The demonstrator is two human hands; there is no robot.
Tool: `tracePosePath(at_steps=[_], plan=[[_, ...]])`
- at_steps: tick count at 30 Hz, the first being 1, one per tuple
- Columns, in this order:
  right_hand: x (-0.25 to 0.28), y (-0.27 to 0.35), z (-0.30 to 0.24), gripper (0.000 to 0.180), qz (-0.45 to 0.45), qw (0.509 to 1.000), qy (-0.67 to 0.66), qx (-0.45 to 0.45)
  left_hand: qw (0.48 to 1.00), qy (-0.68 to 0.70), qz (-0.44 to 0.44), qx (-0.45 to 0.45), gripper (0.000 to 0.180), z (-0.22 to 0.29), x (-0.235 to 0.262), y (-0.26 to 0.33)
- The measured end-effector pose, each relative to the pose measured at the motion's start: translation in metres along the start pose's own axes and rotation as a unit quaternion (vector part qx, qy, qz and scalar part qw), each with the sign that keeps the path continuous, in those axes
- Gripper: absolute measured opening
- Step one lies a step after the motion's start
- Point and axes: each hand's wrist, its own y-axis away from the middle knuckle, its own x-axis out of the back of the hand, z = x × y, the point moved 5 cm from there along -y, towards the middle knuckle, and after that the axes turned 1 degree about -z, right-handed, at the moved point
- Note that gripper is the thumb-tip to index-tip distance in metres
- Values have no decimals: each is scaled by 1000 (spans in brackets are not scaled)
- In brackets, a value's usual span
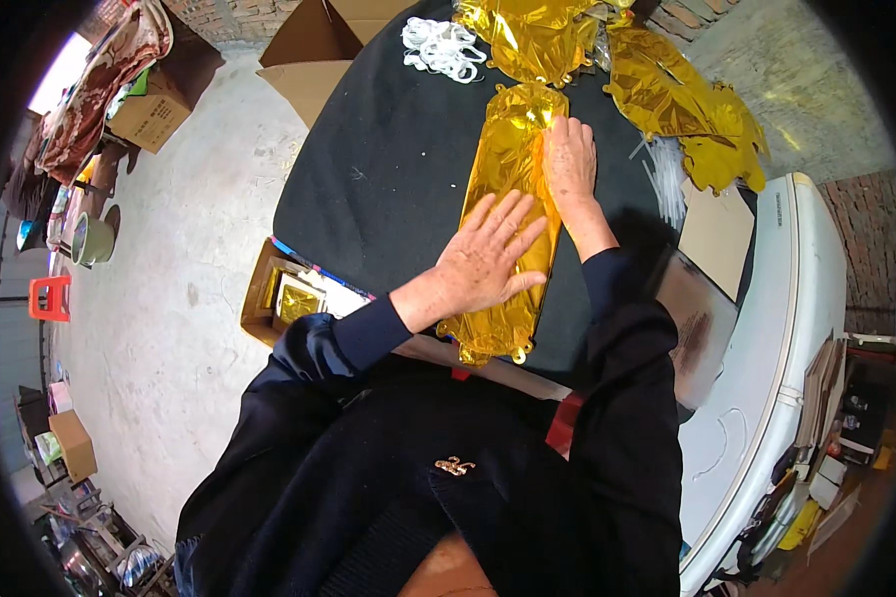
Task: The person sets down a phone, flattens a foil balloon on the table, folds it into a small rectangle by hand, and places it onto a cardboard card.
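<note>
A gold foil balloon [506,149], flat and folded into a long strip, lies on the black-covered table [368,169] in front of me. Its small tabs show at both ends. My left hand [488,249] rests flat across its lower half with the fingers spread. Along the strip's upper right edge, my right hand [570,164] is bent, its fingers closed on the foil; the fingertips are partly hidden. Beyond the far end lie more gold foil balloons [528,35], and another flat gold pile [682,95] sits at the far right.
White ribbon or cord [443,50] is bundled at the table's far left. Thin white straws [667,179] and a cardboard sheet [717,234] lie on the right, beside a white appliance-like surface [757,398]. An open carton [264,294] holding gold packets stands by the table's left edge.
</note>
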Motion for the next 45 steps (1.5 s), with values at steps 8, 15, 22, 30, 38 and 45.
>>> tracePosePath(at_steps=[8,15,22,30,38,45], plan=[[7,-3,6,23,2,999,-50,-18,1000,-7,-21,-1,61,0,-2,-3],[80,60,0,40,-26,993,-77,83,1000,-17,-2,-15,57,-3,0,-1],[131,154,-49,35,-114,953,-204,194,1000,6,15,-4,58,-8,-8,1],[169,199,-84,37,-163,940,-199,225,1000,-6,3,-5,57,-5,-7,1],[160,149,-64,21,-78,950,-225,200,1000,-15,-3,-5,59,-4,-2,-1],[132,137,-48,16,-147,944,-222,194,1000,11,-19,7,59,-4,-1,2]])
